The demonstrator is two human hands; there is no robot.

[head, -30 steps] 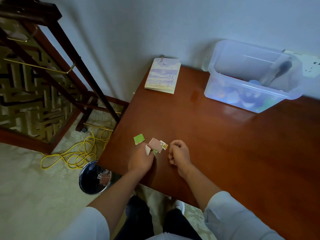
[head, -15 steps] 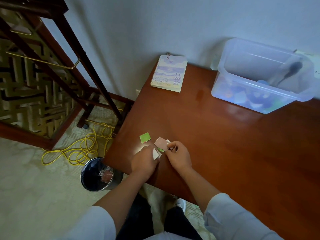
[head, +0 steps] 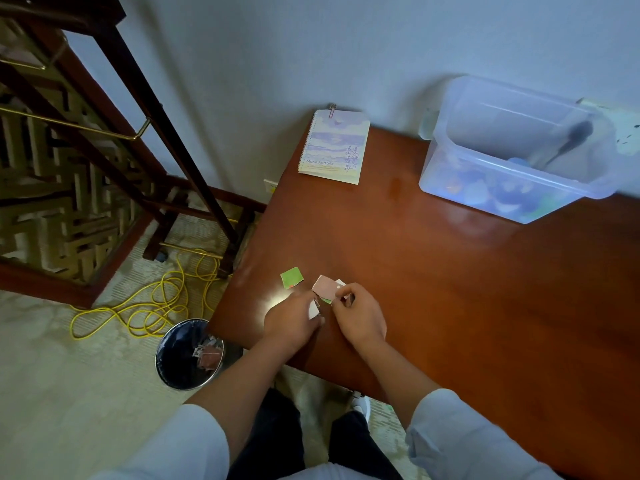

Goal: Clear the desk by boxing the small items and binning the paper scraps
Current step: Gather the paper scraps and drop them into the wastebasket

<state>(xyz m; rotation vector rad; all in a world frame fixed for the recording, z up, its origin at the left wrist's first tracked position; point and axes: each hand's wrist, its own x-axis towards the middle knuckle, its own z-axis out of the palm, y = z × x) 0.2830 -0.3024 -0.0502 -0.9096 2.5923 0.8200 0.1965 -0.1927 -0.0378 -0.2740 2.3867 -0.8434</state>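
Now right hand (head: 360, 320) has closed in, pinching the pink scrap (head: 323, 285); left hand (head: 292, 323) grips a white scrap (head: 313, 309); binning looks next

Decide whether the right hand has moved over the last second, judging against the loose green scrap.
Yes. The right hand has shifted left, closer to the green scrap, and now pinches the paper scraps it earlier sat clear of.

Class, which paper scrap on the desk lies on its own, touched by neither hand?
The green square scrap, alone beyond the left hand. The pink scrap and small pieces beside it are bunched between that hand and the right hand.
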